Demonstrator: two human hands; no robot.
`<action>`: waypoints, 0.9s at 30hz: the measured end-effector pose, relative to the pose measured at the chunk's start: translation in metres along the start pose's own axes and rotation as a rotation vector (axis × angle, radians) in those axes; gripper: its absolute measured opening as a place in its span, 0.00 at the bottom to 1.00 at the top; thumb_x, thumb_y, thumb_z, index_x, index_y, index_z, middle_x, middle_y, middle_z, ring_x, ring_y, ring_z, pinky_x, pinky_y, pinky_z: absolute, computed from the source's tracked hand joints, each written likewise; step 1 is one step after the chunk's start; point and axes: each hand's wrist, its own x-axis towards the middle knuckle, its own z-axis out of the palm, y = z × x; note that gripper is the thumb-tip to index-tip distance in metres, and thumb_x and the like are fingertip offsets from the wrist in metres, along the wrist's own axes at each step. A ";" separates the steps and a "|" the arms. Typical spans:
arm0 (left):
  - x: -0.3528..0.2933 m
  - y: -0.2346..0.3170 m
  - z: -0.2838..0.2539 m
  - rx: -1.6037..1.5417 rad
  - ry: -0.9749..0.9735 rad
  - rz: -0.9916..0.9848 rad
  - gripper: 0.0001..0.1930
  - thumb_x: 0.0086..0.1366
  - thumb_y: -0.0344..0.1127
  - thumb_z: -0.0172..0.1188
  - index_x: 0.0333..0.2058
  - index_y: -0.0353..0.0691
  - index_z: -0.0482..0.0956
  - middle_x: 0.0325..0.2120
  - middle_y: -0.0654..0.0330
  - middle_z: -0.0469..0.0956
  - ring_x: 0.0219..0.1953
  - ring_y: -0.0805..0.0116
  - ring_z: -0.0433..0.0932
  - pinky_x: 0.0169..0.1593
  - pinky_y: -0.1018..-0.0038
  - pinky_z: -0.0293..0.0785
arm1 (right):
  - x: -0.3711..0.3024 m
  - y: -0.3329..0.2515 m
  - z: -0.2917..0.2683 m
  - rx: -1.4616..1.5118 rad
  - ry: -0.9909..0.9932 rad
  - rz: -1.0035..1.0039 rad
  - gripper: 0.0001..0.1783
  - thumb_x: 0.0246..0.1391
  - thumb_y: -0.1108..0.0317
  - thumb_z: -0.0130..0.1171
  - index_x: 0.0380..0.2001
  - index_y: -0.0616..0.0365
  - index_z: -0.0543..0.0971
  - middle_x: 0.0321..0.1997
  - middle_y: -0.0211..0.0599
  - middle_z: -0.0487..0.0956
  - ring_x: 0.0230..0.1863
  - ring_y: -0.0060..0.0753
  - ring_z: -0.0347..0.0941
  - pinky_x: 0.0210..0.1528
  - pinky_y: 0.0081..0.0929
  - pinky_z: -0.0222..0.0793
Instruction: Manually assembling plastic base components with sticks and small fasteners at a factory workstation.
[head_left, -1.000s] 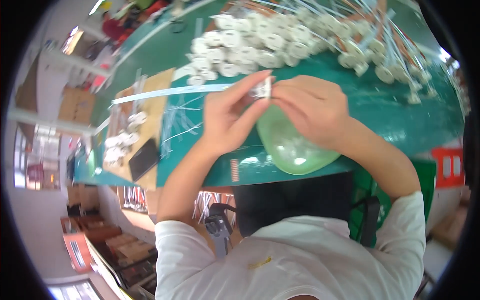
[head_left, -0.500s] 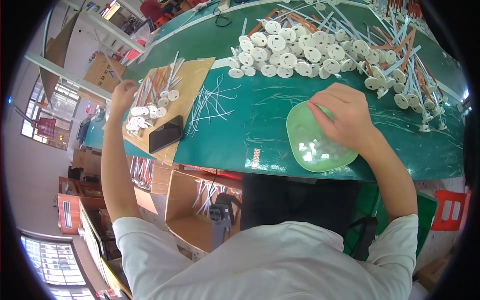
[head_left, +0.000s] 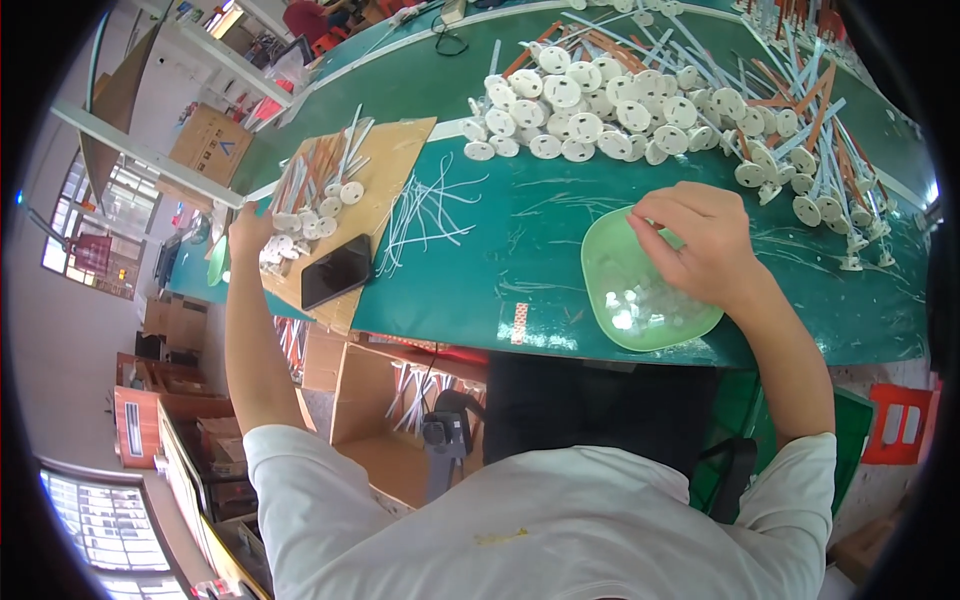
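Note:
My left hand [head_left: 250, 232] is at the left edge of the cardboard sheet [head_left: 398, 165], beside a small bundle of white round discs [head_left: 325, 215] on flat grey and brown strips. Its fingers point away from me and are too small and partly hidden to read. Over the green bowl [head_left: 600, 290], my right hand [head_left: 700, 240] is closed, thumb and fingertips pinched together. Whatever that pinch holds cannot be made out. Small clear shiny pieces [head_left: 635, 305] lie in the bowl.
A large heap of similar white discs [head_left: 600, 110] covers the far side of the green table. A black phone [head_left: 336, 270] lies on the cardboard, with loose thin white strands [head_left: 430, 215] beside it. Below the table edge stands an open cardboard box [head_left: 375, 440].
My left hand has come slightly nearer and lower, beside the bundle; the pale strip that rose from it is no longer seen there. My right hand stays pinched over the bowl.

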 end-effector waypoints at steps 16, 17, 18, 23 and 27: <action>-0.064 0.351 0.004 -1.062 -0.057 0.566 0.16 0.63 0.41 0.61 0.46 0.40 0.81 0.37 0.57 0.84 0.33 0.67 0.81 0.42 0.71 0.76 | -0.010 0.010 0.001 0.017 -0.079 -0.011 0.07 0.40 0.75 0.68 0.25 0.57 0.80 0.26 0.34 0.81 0.23 0.36 0.77 0.24 0.31 0.71; -0.060 0.358 0.005 -1.064 -0.055 0.577 0.16 0.63 0.41 0.61 0.46 0.40 0.81 0.37 0.57 0.84 0.33 0.67 0.81 0.42 0.71 0.76 | -0.009 0.010 0.002 0.009 -0.073 -0.009 0.07 0.40 0.75 0.68 0.25 0.57 0.80 0.26 0.34 0.81 0.23 0.36 0.77 0.24 0.31 0.71; -0.057 0.365 0.003 -0.994 -0.095 0.589 0.16 0.62 0.42 0.61 0.46 0.41 0.81 0.37 0.57 0.84 0.35 0.65 0.81 0.43 0.70 0.76 | -0.009 0.010 0.002 0.012 -0.095 -0.011 0.06 0.40 0.75 0.68 0.24 0.56 0.80 0.26 0.33 0.81 0.23 0.36 0.77 0.23 0.30 0.71; -0.021 0.385 0.034 -0.733 -0.336 0.653 0.23 0.53 0.46 0.66 0.47 0.46 0.82 0.39 0.55 0.84 0.44 0.57 0.82 0.50 0.66 0.75 | -0.011 0.008 0.005 0.023 -0.082 -0.027 0.06 0.41 0.74 0.68 0.23 0.56 0.79 0.24 0.32 0.80 0.22 0.35 0.76 0.22 0.30 0.71; -0.034 0.401 0.029 -0.657 -0.244 0.757 0.28 0.46 0.43 0.72 0.49 0.45 0.81 0.38 0.55 0.84 0.43 0.58 0.83 0.49 0.68 0.76 | -0.016 0.014 0.006 0.018 -0.114 -0.041 0.05 0.41 0.73 0.67 0.21 0.56 0.79 0.22 0.30 0.77 0.21 0.33 0.74 0.21 0.30 0.70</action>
